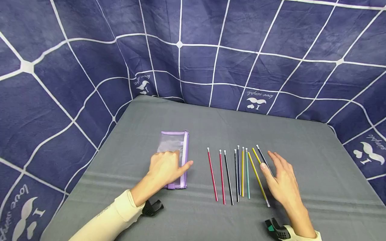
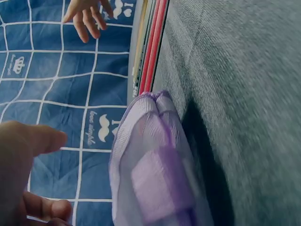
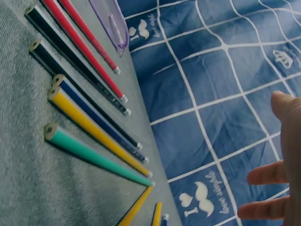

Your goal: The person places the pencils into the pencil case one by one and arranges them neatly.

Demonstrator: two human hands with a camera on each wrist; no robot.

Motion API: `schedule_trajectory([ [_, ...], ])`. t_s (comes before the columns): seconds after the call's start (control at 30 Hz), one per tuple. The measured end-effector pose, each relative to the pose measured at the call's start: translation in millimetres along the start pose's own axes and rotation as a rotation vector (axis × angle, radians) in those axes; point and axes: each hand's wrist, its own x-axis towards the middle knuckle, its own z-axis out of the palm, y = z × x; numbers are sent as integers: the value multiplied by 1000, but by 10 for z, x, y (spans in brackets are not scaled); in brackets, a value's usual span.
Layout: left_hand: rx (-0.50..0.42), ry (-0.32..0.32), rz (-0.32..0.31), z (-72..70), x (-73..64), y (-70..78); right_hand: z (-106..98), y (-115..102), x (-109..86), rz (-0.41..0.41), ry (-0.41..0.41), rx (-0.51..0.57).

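A clear pencil pouch (image 1: 169, 142) with purple trim lies flat on the grey table. My left hand (image 1: 166, 165) is over its middle, thumb stretched out to the right past the zip. In the left wrist view the fingers are loosely bent beside the pouch (image 2: 124, 188), gripping nothing. My right hand (image 1: 283, 180) hovers with spread fingers at the right end of a row of pencils. Its thumb overlaps a dark blue pencil (image 1: 261, 154) and a yellow pencil (image 1: 255, 154). Another yellow pencil (image 1: 258, 180) slants alongside, eraser toward me.
Between pouch and right hand lie several more pencils, among them a red pencil (image 1: 212, 174), a black pencil (image 1: 228, 177) and a green pencil (image 3: 94, 153). A blue cloth (image 1: 199, 63) with white lines hangs behind the grey table (image 1: 144, 113).
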Motion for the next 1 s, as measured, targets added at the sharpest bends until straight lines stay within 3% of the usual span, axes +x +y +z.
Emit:
schedule_trajectory([
  [0.13, -4, -75, -32, 79, 49, -9, 54, 60, -10, -20, 74, 40],
  [0.37, -19, -98, -31, 187, 69, -19, 71, 163, -21, 62, 147, 113],
  [0.63, 4, -152, -28, 241, 91, -20, 81, 298, 12, 141, 225, 62],
  [0.8, 0, -181, -30, 229, 95, -46, 111, 349, 39, 171, 236, 9],
  [1.0, -35, -133, -3, 235, 87, -39, 76, 455, 43, 251, 168, -27],
])
